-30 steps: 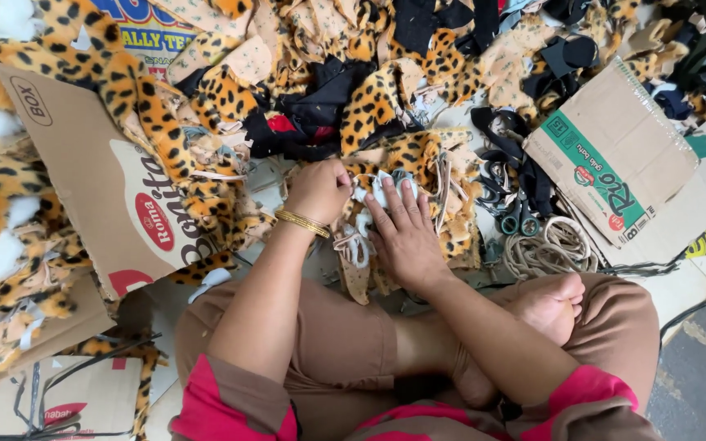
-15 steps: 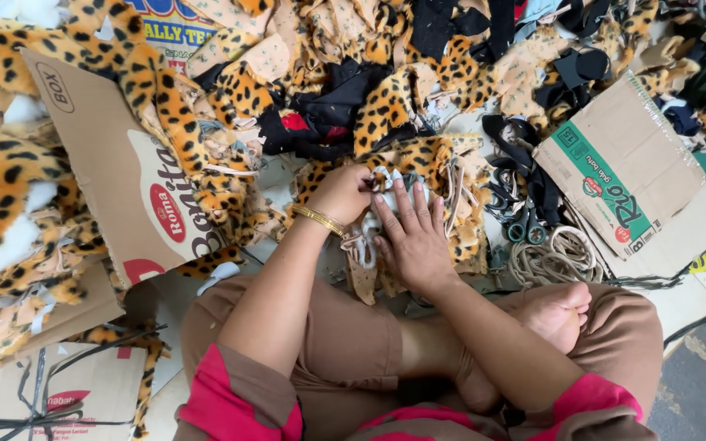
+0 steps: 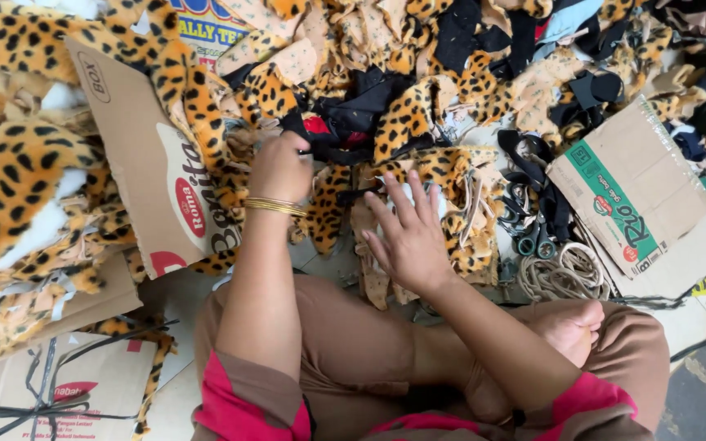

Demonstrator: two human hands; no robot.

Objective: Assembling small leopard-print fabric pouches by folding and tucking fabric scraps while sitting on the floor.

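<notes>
Around the cardboard flap (image 3: 153,171), leopard-print fabric scraps (image 3: 26,175) cover the floor on every side; biggest mass sits left of it, more runs up and right to the frame edge, cut off there.
Second cardboard piece with green print (image 3: 627,184) lies far right of the flap, tilted, long axis running lower right to upper left.
Black cloth (image 3: 353,114) sits right of the flap's top, partly buried under print scraps, outline hard to read.
Leopard strip (image 3: 443,175) lies right of the flap, just under the black cloth, long axis roughly left-right, far end pointing toward the green-print cardboard.
Cord coil (image 3: 561,273) sits below that cardboard, next to a bare foot.
Right hand (image 3: 406,233): flat, fingers spread, pressing on the strip's near edge, gripping nothing.
Left hand (image 3: 281,167): fist closed at the black cloth's left edge; what it pinches is hidden behind the knuckles. Gold bangles (image 3: 275,206) on its wrist.
</notes>
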